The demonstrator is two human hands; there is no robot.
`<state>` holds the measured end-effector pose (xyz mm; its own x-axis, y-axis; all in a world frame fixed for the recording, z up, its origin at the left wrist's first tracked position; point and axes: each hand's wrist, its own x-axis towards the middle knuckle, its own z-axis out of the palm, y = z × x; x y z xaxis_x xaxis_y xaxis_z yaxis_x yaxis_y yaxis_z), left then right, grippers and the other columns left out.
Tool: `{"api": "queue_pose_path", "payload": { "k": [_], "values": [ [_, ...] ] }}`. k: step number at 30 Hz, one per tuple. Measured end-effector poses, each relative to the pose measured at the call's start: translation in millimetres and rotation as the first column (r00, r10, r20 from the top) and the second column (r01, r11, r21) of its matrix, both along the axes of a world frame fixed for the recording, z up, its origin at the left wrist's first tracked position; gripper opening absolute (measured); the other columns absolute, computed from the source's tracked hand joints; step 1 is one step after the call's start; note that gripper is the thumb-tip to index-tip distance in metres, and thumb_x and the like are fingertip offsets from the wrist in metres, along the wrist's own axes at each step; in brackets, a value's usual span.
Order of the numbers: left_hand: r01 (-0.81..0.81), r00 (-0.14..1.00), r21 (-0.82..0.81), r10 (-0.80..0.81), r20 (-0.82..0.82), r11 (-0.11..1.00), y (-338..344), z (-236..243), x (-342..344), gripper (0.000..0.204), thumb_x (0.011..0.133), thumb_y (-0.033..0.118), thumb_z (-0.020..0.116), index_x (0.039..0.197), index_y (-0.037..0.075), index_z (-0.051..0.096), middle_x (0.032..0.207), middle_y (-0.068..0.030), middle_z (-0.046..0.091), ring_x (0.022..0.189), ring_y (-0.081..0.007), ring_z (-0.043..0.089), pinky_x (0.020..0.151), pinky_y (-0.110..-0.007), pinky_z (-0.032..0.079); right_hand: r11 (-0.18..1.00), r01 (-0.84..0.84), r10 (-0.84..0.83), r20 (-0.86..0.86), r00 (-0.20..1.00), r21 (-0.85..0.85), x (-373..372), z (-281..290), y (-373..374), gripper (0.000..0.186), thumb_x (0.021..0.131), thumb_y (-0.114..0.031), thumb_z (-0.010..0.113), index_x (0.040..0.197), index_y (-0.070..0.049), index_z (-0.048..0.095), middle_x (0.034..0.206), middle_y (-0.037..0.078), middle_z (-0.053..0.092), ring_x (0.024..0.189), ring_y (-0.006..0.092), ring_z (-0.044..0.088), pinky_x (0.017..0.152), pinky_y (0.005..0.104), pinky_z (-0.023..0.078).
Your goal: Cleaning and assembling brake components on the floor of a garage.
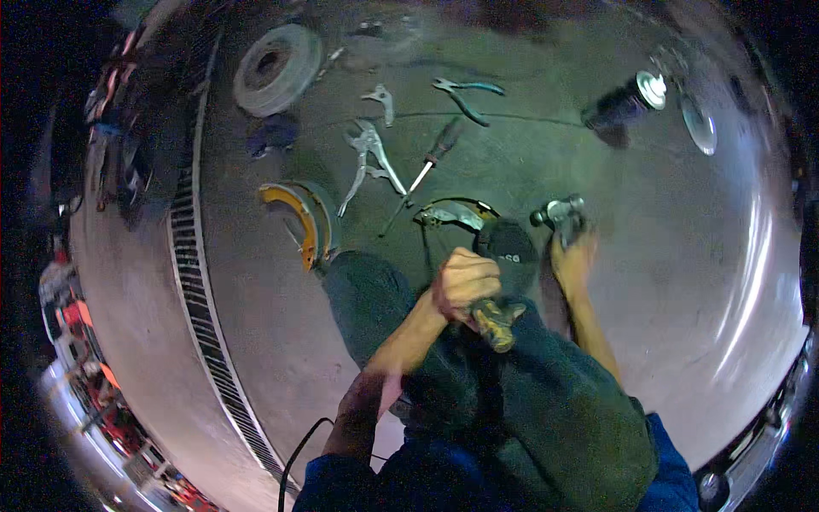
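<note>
My left hand is closed around a tool with a worn yellow-and-black handle. Its far end is hidden, so its kind cannot be told. Just beyond that fist lies a curved metal brake shoe, partly covered by the dark toe of my footwear. On the right, my right hand, slightly blurred, grips a hammer with its metal head above the fingers. A pair of curved brake shoes with orange-yellow edges rests on the floor to the left.
Locking pliers, a screwdriver, blue-handled pliers and a small metal piece lie ahead. A brake drum sits far left, a spray can far right. A slotted floor drain runs along the left.
</note>
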<state>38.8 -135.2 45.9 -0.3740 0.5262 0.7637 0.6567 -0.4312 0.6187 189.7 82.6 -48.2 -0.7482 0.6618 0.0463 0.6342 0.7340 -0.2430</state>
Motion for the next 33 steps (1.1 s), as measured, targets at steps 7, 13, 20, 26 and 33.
{"api": "queue_pose_path", "payload": {
  "k": [7, 13, 20, 26, 33],
  "values": [
    [-0.080, 0.995, -0.122, 0.087, 0.051, 0.989, 5, 8, -5, 0.026, 0.064, 0.015, 0.087, 0.070, 0.005, 0.063, 0.079, -0.0117, 0.067, 0.062, -0.0255, 0.068, 0.052, -0.037, 0.049, 0.877, 0.004, 0.144, 0.269, 0.952, -0.481, 32, 12, 40, 0.046, 0.099, -0.030, 0.062, 0.129, 0.005, 0.057, 0.107, 0.026, 0.071, 0.094, 0.0417, 0.070, 0.084, 0.0457, 0.054],
    [-0.072, 0.997, -0.076, 0.074, 0.019, 0.994, 18, -2, -15, 0.042, 0.074, 0.042, 0.080, 0.079, 0.004, 0.063, 0.077, -0.0115, 0.067, 0.063, -0.0275, 0.067, 0.049, -0.038, 0.048, 0.571, -0.014, -0.200, -0.155, 0.967, -0.821, 55, 128, 23, 0.032, 0.101, -0.030, 0.065, 0.115, -0.002, 0.062, 0.078, 0.006, 0.063, 0.061, 0.0145, 0.057, 0.054, 0.0308, 0.046],
    [-0.132, 0.984, -0.132, 0.146, 0.100, 0.982, 27, -2, -16, 0.043, 0.052, 0.027, 0.084, 0.087, 0.005, 0.071, 0.085, -0.0120, 0.072, 0.072, -0.0314, 0.071, 0.063, -0.040, 0.057, 0.391, -0.005, -0.488, -0.212, 0.847, -0.920, 80, 212, 47, 0.042, 0.101, -0.044, 0.058, 0.113, -0.004, 0.057, 0.076, 0.004, 0.058, 0.056, 0.0137, 0.052, 0.048, 0.0292, 0.043],
    [-0.138, 0.987, -0.218, 0.152, 0.050, 0.966, 34, 2, -14, 0.035, 0.062, 0.032, 0.082, 0.082, 0.006, 0.069, 0.080, -0.0108, 0.070, 0.067, -0.0300, 0.069, 0.060, -0.040, 0.054, 0.687, 0.032, -0.336, -0.279, 0.900, -0.726, 120, 258, 36, 0.054, 0.096, -0.043, 0.067, 0.125, 0.001, 0.058, 0.077, 0.010, 0.065, 0.062, 0.0189, 0.061, 0.050, 0.0327, 0.048],
    [-0.159, 0.983, -0.213, 0.175, 0.058, 0.964, 30, -1, -15, 0.038, 0.059, 0.031, 0.082, 0.084, 0.005, 0.070, 0.078, -0.0096, 0.069, 0.067, -0.0295, 0.069, 0.061, -0.040, 0.056, 0.930, -0.364, 0.325, -0.353, 0.877, -0.049, 84, 235, 30, 0.051, 0.095, -0.044, 0.070, 0.124, -0.004, 0.059, 0.077, 0.004, 0.066, 0.061, 0.0139, 0.060, 0.048, 0.0299, 0.048]
  ]
}}
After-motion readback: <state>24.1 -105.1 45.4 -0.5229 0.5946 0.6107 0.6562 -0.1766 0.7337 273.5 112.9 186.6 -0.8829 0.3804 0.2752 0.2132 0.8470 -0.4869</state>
